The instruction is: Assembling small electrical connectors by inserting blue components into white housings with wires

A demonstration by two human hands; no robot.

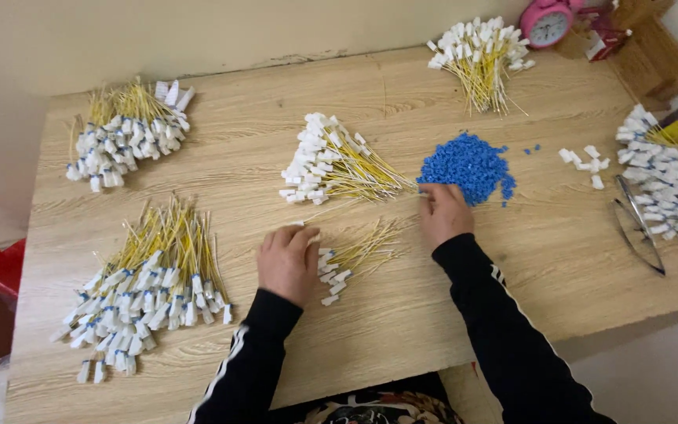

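My left hand (287,261) rests palm down on the wooden table (402,314), fingers curled at the white-capped end of a small bunch of yellow cables (355,257); whether it grips one is hidden. My right hand (442,213) lies at the near edge of a heap of small blue plastic pieces (468,166), fingertips touching them. Between the hands and further back sits a pile of yellow cables with white connectors (331,166). Both arms wear black sleeves with white stripes.
Piles of cables with blue-and-white ends lie at front left (147,290) and back left (127,133). More white-capped bundles sit at back centre (480,51) and far right (665,180). Metal tweezers (637,228), loose white caps (586,161), a pink alarm clock (547,23).
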